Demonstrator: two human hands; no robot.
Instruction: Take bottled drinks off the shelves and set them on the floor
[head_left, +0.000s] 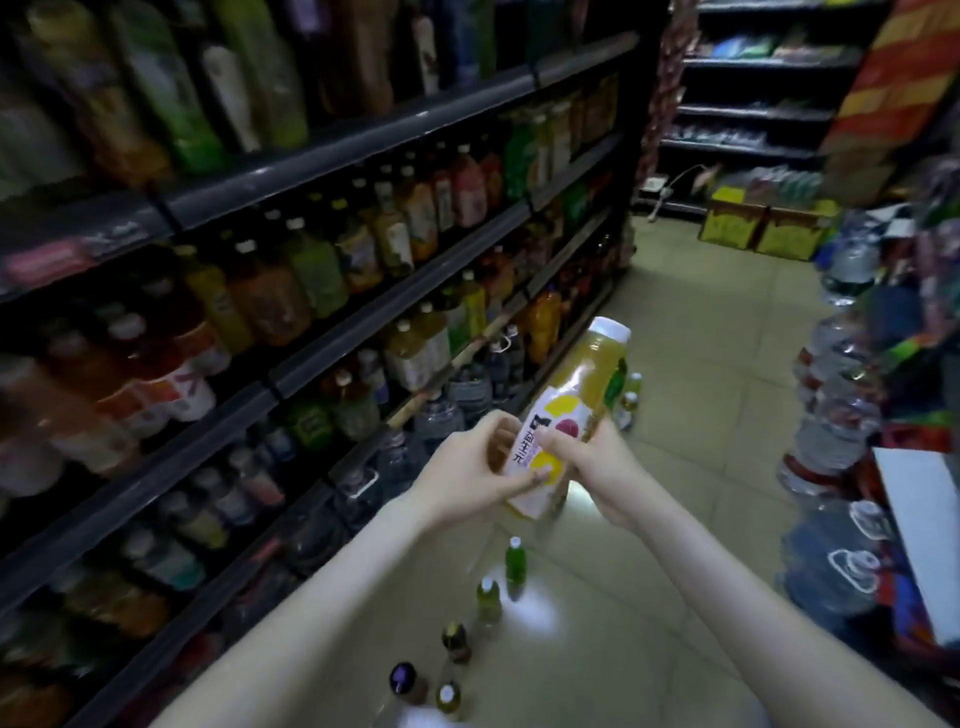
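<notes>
Both my hands hold one yellow juice bottle (569, 410) with a white cap and a white label, tilted with the cap pointing up and away, above the aisle floor. My left hand (475, 470) grips its lower left side, fingers curled round the label. My right hand (589, 465) grips its lower right side, thumb across the label. Dark shelves (363, 312) full of bottled drinks run along the left. Several small bottles stand in a row on the floor (675, 364) below my arms, among them a green bottle (515, 560) and a purple-capped bottle (404, 678). Two more bottles (629, 395) stand farther down the aisle.
Shrink-wrapped packs of water bottles (836, 415) are stacked along the right side. A white board edge (924, 540) juts out at the right. Yellow cartons (763, 228) sit at the far end before more shelving (753, 104). Large water jugs (441, 415) fill the bottom shelf.
</notes>
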